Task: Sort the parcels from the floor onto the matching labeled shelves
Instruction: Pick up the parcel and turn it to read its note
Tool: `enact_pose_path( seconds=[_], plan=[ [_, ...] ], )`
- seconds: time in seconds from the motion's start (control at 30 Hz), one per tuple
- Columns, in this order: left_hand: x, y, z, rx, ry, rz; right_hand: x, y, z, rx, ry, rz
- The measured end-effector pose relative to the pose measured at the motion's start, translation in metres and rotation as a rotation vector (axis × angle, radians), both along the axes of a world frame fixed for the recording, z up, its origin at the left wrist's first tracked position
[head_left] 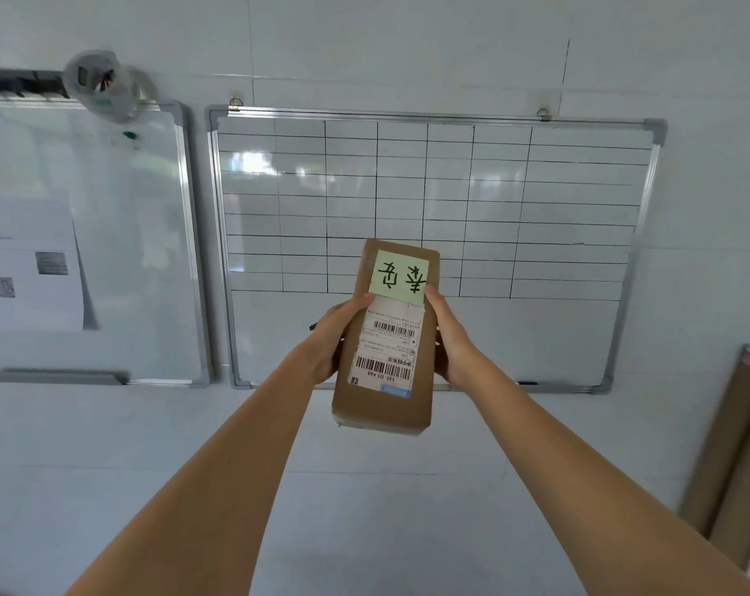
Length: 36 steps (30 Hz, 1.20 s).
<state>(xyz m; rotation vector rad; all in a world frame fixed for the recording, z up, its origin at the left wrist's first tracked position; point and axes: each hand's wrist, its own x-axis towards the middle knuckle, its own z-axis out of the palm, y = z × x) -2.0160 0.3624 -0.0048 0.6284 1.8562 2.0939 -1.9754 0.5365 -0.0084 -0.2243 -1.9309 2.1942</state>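
Observation:
A brown cardboard parcel is held up in front of me at the centre of the head view. A pale green note with handwritten characters sits at its far end, and a white shipping label with barcodes covers its middle. My left hand grips the parcel's left side. My right hand grips its right side, thumb on the edge of the green note. No shelves or floor parcels are in view.
A whiteboard with a drawn grid hangs on the white tiled wall straight ahead. A second whiteboard with a printed sheet hangs to the left. Brown cardboard tubes lean at the right edge.

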Motion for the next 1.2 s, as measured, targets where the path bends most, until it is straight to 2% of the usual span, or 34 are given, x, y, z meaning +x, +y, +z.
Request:
enact_pose_path(
  seconds=[0.23,0.4,0.53,0.7,0.8,0.9,0.97,1.07,1.2],
  plan=[
    [0.000,-0.012,-0.003,-0.098,-0.053,-0.045,0.000,-0.004,0.012,-0.001,-0.012,-0.011],
    [-0.001,-0.019,0.001,-0.182,-0.120,-0.064,-0.005,-0.004,0.019,-0.056,-0.005,-0.104],
    [0.000,-0.028,0.006,-0.298,-0.183,-0.101,-0.008,0.000,0.020,-0.230,0.005,-0.218],
    [-0.008,-0.051,-0.002,-0.323,-0.303,-0.067,-0.011,0.005,0.013,-0.418,0.034,-0.348],
    [-0.008,-0.053,-0.009,-0.247,-0.308,-0.023,-0.012,-0.001,0.012,-0.486,0.055,-0.432],
    [-0.012,-0.035,-0.013,-0.024,-0.263,0.171,-0.014,-0.013,0.011,-0.602,0.077,-0.528],
    [-0.017,-0.023,-0.013,0.092,-0.296,0.273,-0.015,-0.020,0.012,-0.657,0.072,-0.570],
    [-0.016,-0.023,-0.012,0.041,-0.341,0.248,-0.016,-0.021,0.008,-0.665,0.030,-0.537],
    [-0.025,-0.045,-0.015,-0.008,-0.274,0.271,-0.019,0.002,-0.005,-0.577,-0.072,-0.248]
  ],
)
